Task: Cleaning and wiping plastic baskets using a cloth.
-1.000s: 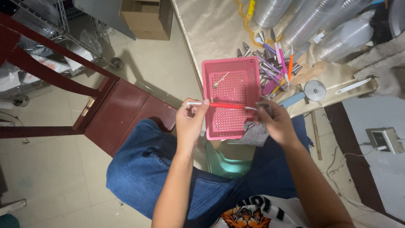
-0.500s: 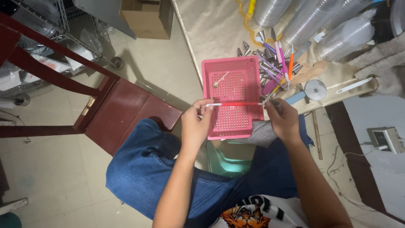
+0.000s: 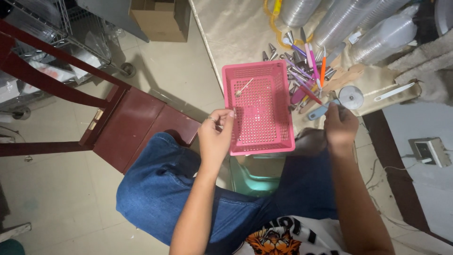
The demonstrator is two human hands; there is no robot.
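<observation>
Head view, looking down over a seated person in blue jeans. A pink perforated basket (image 3: 260, 109) sits across the lap, its far edge against the bench (image 3: 236, 33). Inside it, near the far left corner, lies a small white spoon (image 3: 244, 88); the rest of the basket floor shows bare.

Left hand (image 3: 216, 136) is at the basket's left rim, fingers curled, thumb and forefinger pinched together at the wall. Whether it grips the rim or something thin, cannot tell.

Right hand (image 3: 340, 125) is off the basket, reaching to the bench edge, fingers closed around the blue handle of a wheel cutter (image 3: 339, 101); its round metal wheel lies just beyond the fingertips.

On the bench, just right of the basket: a heap of metal piping nozzles (image 3: 279, 51) mixed with thin pink, purple and orange tools (image 3: 311, 66). A white plastic spatula (image 3: 394, 91) lies further right. Stacks of clear plastic cups (image 3: 349, 23) lie on their sides at the far edge.

Floor side: a dark red wooden chair (image 3: 127, 127) to the left, a cardboard box (image 3: 160, 16) beyond it.
</observation>
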